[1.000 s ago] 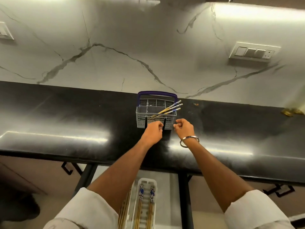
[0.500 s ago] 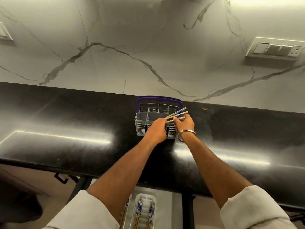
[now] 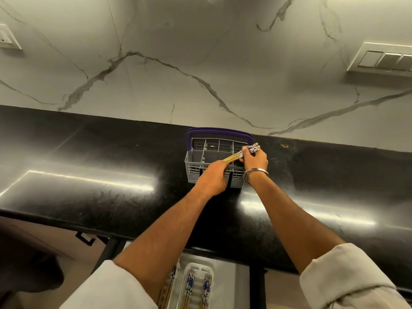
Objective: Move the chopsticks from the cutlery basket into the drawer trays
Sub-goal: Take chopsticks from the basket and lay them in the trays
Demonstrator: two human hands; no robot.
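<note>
A grey cutlery basket (image 3: 194, 167) with a purple handle stands on the black counter against the wall. Wooden chopsticks (image 3: 235, 155) with blue-patterned tops lean out of it toward the right. My right hand (image 3: 255, 159) is closed around their patterned upper ends. My left hand (image 3: 213, 178) rests on the basket's front rim, its fingers curled at the chopsticks' lower part; whether it grips them I cannot tell. Below the counter edge, a white drawer tray (image 3: 196, 286) holds two more chopsticks with blue tops.
The glossy black counter (image 3: 89, 175) runs across the view, backed by a marble wall. Switch plates (image 3: 383, 60) sit on the wall at upper right and far left. A second tray (image 3: 166, 288) with chopsticks shows beside the white tray, partly hidden by my left arm.
Both hands have moved up from the counter in front of the basket to the basket itself. My right hand has closed on the chopsticks' tops; my left hand has reached the front rim.
</note>
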